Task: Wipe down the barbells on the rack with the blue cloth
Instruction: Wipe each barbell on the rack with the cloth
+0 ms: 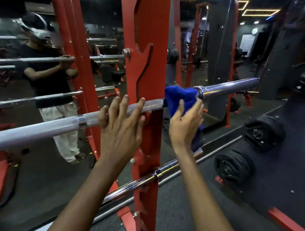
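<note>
A long steel barbell (32, 132) lies across a notch of the red rack upright (156, 39), running from lower left to upper right. My left hand (122, 125) rests over the bar just left of the upright, fingers spread and curled on it. My right hand (184, 124) holds the blue cloth (180, 97) wrapped around the bar just right of the upright, beside the collar of the chrome sleeve (231, 86). A second barbell (150, 177) sits lower in the rack.
A mirror (39, 64) behind the rack reflects me and the bars. Black weight plates (234, 167) hang on a dark storage unit at right, with another plate (263, 132) above. Grey rubber floor (185, 204) lies below.
</note>
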Motion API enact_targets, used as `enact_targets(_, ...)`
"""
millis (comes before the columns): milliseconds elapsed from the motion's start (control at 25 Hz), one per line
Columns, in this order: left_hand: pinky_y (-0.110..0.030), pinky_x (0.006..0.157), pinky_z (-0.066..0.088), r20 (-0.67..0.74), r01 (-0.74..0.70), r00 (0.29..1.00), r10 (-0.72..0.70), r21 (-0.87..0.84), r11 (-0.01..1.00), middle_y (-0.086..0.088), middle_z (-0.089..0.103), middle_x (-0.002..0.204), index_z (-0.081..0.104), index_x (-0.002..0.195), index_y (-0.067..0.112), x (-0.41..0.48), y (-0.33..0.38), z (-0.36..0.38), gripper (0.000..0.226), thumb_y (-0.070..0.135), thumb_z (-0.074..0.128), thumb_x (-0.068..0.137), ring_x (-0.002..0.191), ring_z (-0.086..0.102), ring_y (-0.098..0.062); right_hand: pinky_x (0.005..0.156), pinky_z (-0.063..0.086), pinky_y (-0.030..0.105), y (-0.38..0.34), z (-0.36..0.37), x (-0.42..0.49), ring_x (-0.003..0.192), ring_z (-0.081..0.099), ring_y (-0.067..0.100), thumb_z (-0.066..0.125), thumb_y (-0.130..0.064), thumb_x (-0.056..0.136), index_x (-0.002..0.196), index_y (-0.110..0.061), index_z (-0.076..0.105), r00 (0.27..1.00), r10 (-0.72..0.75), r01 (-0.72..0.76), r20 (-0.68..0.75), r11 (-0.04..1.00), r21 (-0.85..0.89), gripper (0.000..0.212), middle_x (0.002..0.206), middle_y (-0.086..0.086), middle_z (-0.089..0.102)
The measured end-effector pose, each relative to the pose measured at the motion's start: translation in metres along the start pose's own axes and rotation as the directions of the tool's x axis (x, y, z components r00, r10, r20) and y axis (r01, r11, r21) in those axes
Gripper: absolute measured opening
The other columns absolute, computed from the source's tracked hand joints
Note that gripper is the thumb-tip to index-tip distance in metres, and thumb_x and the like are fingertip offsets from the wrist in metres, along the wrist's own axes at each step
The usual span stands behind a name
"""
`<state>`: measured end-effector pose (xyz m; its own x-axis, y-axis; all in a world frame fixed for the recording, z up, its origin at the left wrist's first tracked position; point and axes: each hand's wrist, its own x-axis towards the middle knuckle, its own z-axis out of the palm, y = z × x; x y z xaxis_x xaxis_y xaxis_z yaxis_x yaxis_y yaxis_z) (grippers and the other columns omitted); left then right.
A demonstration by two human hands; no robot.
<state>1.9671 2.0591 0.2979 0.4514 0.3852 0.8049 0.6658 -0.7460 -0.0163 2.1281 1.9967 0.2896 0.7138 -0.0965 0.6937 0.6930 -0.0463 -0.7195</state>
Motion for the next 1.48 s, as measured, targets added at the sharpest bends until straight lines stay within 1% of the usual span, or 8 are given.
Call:
enact_targets(120, -0.047, 0.12, 0.003, 0.005, 0.024, 1.0, -0.024, -0.06, 0.998, -0.006, 0.03, 0.163, 0.038, 0.153, 0.035, -0.001, 0.004, 0.001, 0.049, 0.046, 0.039, 0.105, 0.15, 0.023, -0.029, 0.09, 0.043, 0.048, 0.014, 0.003, 0.025, 0.111, 0.057, 0.033, 0.045, -0.037, 0.103, 0.128, -0.01, 0.055, 0.944, -0.287, 0.327, 0.163, 0.883, -0.338, 0.038, 0.124, 0.012, 0.062)
enact_targets(400, -0.048, 0.12, -0.001, 0.034, -0.017, 0.999, 0.02, -0.084, 0.996, -0.006, 0.031, 0.163, 0.036, 0.155, 0.033, -0.004, 0.001, 0.001, 0.054, 0.051, 0.033, 0.104, 0.151, 0.022, -0.028, 0.085, 0.046, 0.053, 0.04, -0.002, 0.109, 0.105, 0.058, 0.043, 0.056, -0.021, 0.092, 0.125, -0.009, 0.056, 0.877, -0.33, 0.481, 0.35, 0.578, -0.659, 0.035, 0.117, 0.018, 0.06)
enact_targets(600, -0.049, 0.119, -0.003, 0.149, -0.012, 0.988, 0.033, -0.141, 0.99, -0.003, 0.033, 0.162, 0.036, 0.154, 0.028, 0.002, 0.005, -0.013, 0.061, 0.053, 0.034, 0.099, 0.151, 0.023, -0.028, 0.096, 0.045, 0.053, 0.018, 0.016, 0.133, 0.117, 0.055, 0.041, 0.067, -0.026, 0.086, 0.131, -0.01, 0.045, 0.938, -0.158, 0.322, 0.307, 0.726, -0.608, 0.053, 0.131, 0.017, 0.048)
enact_targets(840, -0.046, 0.122, 0.019, 0.184, -0.197, 0.957, 0.224, -0.154, 0.968, -0.014, 0.043, 0.155, 0.041, 0.151, 0.01, 0.024, 0.042, -0.004, 0.06, 0.039, 0.046, 0.099, 0.145, 0.036, -0.033, 0.089, 0.048, 0.049, 0.018, 0.013, 0.142, 0.111, 0.057, 0.037, 0.074, -0.03, 0.084, 0.114, -0.014, 0.052, 0.868, -0.241, 0.462, 0.434, 0.708, -0.533, 0.04, 0.123, 0.012, 0.051)
enact_targets(960, -0.043, 0.118, 0.029, 0.235, -0.255, 0.932, 0.274, -0.11, 0.961, -0.018, 0.051, 0.147, 0.045, 0.148, 0.008, 0.044, 0.053, 0.0, 0.055, 0.035, 0.047, 0.1, 0.136, 0.046, -0.033, 0.089, 0.048, 0.039, 0.036, 0.002, 0.167, 0.105, 0.061, 0.033, 0.075, -0.036, 0.085, 0.105, -0.014, 0.057, 0.925, -0.063, 0.189, 0.374, 0.931, -0.311, 0.034, 0.117, 0.012, 0.055)
enact_targets(1080, -0.038, 0.103, 0.041, 0.289, -0.286, 0.909, 0.301, -0.094, 0.954, -0.014, 0.06, 0.133, 0.048, 0.143, 0.008, 0.065, 0.065, 0.001, 0.051, 0.037, 0.043, 0.102, 0.124, 0.055, -0.03, 0.093, 0.045, 0.034, 0.059, -0.01, 0.197, 0.109, 0.061, 0.033, 0.076, -0.039, 0.085, 0.103, -0.014, 0.061, 0.934, 0.131, -0.026, 0.333, 0.953, -0.302, 0.034, 0.118, 0.014, 0.057)
enact_targets(1240, -0.036, 0.096, 0.044, 0.329, -0.317, 0.88, 0.344, -0.133, 0.939, -0.011, 0.06, 0.129, 0.05, 0.131, 0.008, 0.09, 0.091, 0.018, 0.044, 0.041, 0.042, 0.102, 0.121, 0.056, -0.028, 0.095, 0.047, 0.04, 0.076, -0.002, 0.215, 0.112, 0.061, 0.034, 0.077, -0.04, 0.081, 0.092, -0.023, 0.059, 0.933, 0.054, 0.089, 0.355, 0.924, -0.373, 0.028, 0.112, 0.009, 0.064)
enact_targets(1480, -0.038, 0.082, 0.05, 0.345, -0.354, 0.868, 0.359, -0.078, 0.932, -0.004, 0.058, 0.136, 0.039, 0.144, 0.015, 0.115, 0.125, 0.054, 0.061, 0.058, 0.033, 0.102, 0.121, 0.059, -0.024, 0.089, 0.051, 0.043, 0.098, 0.008, 0.24, 0.11, 0.066, 0.035, 0.07, -0.037, 0.087, 0.109, -0.029, 0.069, 0.914, -0.105, 0.286, 0.391, 0.851, -0.44, 0.023, 0.115, 0.002, 0.071)
